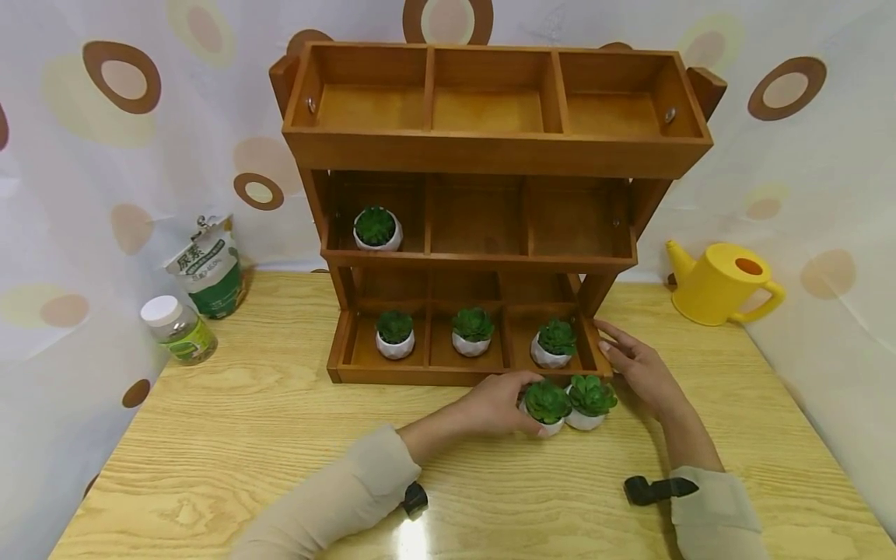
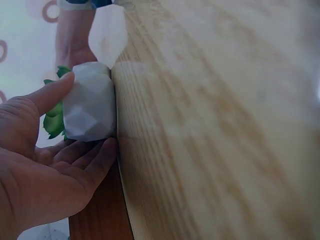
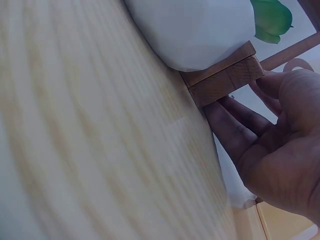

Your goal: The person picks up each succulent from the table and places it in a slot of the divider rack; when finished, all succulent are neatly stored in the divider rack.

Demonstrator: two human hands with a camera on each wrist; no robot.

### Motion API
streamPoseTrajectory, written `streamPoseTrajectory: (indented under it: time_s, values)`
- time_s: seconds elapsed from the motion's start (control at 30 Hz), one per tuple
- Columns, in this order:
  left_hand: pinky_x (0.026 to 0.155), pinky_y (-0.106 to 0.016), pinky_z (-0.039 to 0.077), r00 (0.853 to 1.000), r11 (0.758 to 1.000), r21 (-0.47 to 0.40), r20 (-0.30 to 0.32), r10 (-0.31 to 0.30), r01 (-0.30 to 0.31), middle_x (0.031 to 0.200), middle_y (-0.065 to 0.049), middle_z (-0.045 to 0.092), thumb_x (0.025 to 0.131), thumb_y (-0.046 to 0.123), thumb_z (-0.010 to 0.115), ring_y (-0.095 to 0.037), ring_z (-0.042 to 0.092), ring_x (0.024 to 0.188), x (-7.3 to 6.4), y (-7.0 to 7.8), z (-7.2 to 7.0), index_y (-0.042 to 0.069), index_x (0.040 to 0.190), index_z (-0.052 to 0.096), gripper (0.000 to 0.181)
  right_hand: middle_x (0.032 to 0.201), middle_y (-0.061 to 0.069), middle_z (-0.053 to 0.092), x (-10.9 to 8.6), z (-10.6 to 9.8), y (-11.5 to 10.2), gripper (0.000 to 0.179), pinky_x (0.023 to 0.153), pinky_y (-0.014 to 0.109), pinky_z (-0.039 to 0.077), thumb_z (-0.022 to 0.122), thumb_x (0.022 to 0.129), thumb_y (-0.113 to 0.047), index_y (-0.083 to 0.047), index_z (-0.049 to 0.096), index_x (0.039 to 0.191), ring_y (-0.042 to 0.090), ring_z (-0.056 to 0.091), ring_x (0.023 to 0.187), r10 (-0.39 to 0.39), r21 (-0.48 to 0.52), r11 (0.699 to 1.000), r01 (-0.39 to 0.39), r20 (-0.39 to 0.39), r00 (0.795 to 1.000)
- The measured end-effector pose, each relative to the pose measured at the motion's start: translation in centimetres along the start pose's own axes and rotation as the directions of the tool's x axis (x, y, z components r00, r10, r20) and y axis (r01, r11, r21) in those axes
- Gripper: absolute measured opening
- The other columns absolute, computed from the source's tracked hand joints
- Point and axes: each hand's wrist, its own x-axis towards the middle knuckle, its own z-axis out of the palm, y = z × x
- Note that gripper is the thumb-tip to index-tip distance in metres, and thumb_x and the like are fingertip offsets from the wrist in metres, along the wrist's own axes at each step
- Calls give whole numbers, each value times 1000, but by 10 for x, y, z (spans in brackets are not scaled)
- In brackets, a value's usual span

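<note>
My left hand (image 1: 500,406) holds a small potted succulent (image 1: 547,403), thumb on one side of its white faceted pot (image 2: 90,102) and fingers on the other. A second potted succulent (image 1: 590,400) stands right beside it on the table, in front of the shelf. My right hand (image 1: 642,372) rests against the right end of the wooden shelf's (image 1: 399,377) bottom tier, fingers stretched along its outer side. In the right wrist view the thumb lies at the board's edge (image 3: 227,82). The bottom tier holds three potted succulents, one per compartment: left (image 1: 395,334), middle (image 1: 472,331), right (image 1: 554,343).
Another potted succulent (image 1: 377,228) sits in the middle tier's left compartment. A yellow watering can (image 1: 721,284) stands right of the shelf. To the left are a green-and-white pouch (image 1: 213,272) and a white-capped jar (image 1: 180,330). A patterned curtain (image 1: 189,155) hangs behind.
</note>
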Motion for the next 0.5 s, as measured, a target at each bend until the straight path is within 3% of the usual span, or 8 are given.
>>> streamPoseTrajectory:
  time_s: [0.33, 0.5]
  values:
    - [100, -25, 49, 1000, 1000, 24, -27, 15, -14, 133, 6, 66, 80, 38, 87, -15, 60, 125, -3, 1, -1, 21, 141, 58, 70, 162, 19, 35, 1, 1, 2, 61, 104, 25, 50, 42, 108, -46, -27, 24, 163, 27, 53, 137, -5, -6, 1000, 5, -3, 1000]
    - [100, -25, 49, 999, 999, 34, -42, 32, -31, 131, 6, 67, 78, 39, 88, -13, 61, 123, -8, -3, -5, 21, 139, 60, 69, 163, 19, 34, 0, 0, 2, 61, 110, 37, 48, 41, 108, -46, -27, 23, 163, 34, 51, 139, 2, -11, 1000, -2, -9, 1000]
